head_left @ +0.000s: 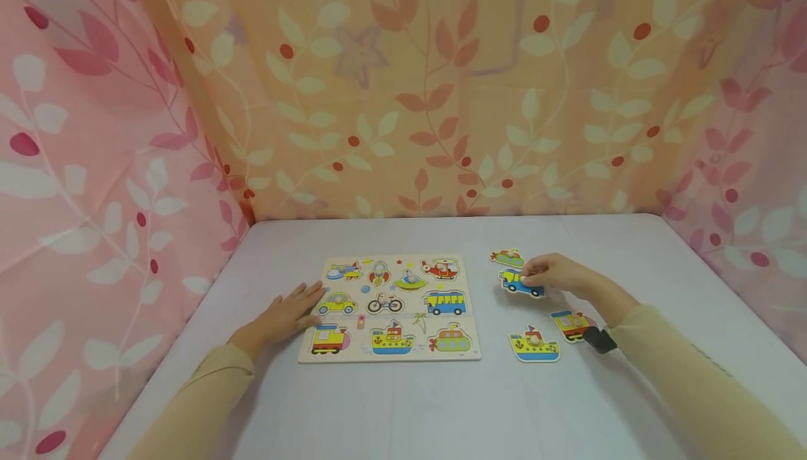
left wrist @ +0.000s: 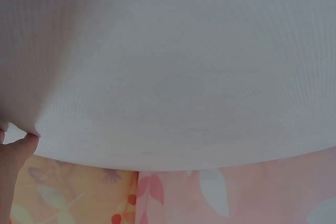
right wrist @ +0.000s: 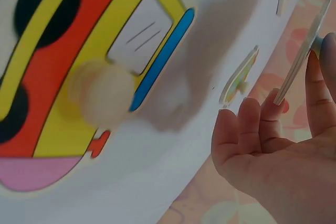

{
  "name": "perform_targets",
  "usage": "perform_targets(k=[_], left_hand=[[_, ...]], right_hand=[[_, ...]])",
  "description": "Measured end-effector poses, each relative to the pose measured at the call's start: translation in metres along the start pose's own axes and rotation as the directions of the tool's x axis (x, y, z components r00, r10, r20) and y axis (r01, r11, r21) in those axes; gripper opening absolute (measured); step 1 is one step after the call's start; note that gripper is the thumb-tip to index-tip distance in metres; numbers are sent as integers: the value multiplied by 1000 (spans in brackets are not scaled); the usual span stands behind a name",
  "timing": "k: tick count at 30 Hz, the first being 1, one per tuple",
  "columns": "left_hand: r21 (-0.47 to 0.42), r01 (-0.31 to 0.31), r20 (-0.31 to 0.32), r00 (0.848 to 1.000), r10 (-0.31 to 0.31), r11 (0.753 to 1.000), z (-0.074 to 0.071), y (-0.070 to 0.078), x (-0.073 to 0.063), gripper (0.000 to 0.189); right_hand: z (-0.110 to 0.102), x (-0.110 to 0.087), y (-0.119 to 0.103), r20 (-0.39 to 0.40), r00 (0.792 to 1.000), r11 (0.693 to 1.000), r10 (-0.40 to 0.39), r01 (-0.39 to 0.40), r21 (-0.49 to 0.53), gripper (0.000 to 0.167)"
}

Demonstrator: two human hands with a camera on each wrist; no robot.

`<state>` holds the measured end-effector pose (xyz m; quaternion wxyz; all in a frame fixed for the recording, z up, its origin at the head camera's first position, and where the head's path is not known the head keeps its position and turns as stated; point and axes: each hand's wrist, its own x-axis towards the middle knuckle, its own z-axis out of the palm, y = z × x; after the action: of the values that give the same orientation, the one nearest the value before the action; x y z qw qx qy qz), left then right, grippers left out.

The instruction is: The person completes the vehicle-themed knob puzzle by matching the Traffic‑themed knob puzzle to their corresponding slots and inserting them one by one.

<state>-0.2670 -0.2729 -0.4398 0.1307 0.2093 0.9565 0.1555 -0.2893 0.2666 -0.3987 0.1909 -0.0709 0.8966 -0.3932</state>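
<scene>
My right hand (head_left: 561, 278) pinches a blue-and-yellow bus puzzle piece (head_left: 512, 282) by its knob, tilted and raised over the table to the right of the board. In the right wrist view the bus piece (right wrist: 302, 56) shows edge-on between thumb and fingers. My left hand (head_left: 286, 314) rests with fingers extended at the left edge of the wooden puzzle board (head_left: 391, 358). Knobbed pieces such as the car (head_left: 337, 303) sit in the board's upper part; bus, train, ship and submarine pictures show there without knobs. Only part of the left hand (left wrist: 16, 161) enters its wrist view.
A submarine piece (head_left: 506, 259) lies just behind the bus piece. Nearer the front are a ship piece (head_left: 532, 353) and a train piece (head_left: 570, 327), the latter partly under the dark wrist device (head_left: 599, 340). Patterned curtains (head_left: 441, 96) border the white table (head_left: 403, 411).
</scene>
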Motion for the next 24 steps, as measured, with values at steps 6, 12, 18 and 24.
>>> perform_targets(k=[6,12,18,24], left_hand=[[-2,9,10,1000,-9,1000,1,0,0,78],[7,13,4,1000,-13,1000,0,0,1,77],[16,7,-3,1000,-7,1000,1,-1,1,78],[22,10,-1,1000,-10,1000,1,-2,1,77]], right_hand=[[10,6,-8,4,1000,1000,-16,16,-1,23],[19,15,-13,9,999,999,-47,47,-10,20],[29,23,-20,14,998,998,-64,64,-15,17],[40,26,-30,33,997,997,-68,69,-39,16]])
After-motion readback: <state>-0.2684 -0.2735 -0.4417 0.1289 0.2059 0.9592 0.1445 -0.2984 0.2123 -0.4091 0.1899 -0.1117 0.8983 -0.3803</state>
